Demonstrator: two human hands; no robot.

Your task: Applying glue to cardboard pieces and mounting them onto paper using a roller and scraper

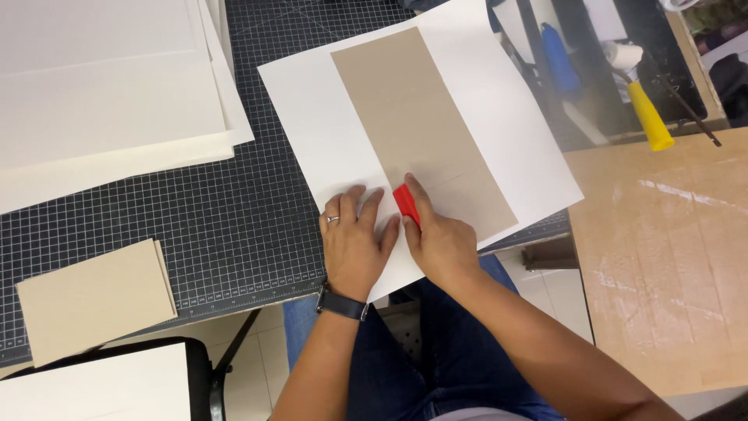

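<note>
While the left hand (354, 238) lies flat on white paper (327, 132), the right hand (438, 238) grips a red scraper (406, 204) beside tan board (421, 129).

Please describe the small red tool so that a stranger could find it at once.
Start at the white sheet on the dark gridded cutting mat, with a tan board on it. At the board's near corner, the right hand presses the red tool. It is the only red thing here.

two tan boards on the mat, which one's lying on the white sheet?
The long tan board, upper centre by the hands. The smaller tan board lies apart at lower left, at the mat's edge.
</note>
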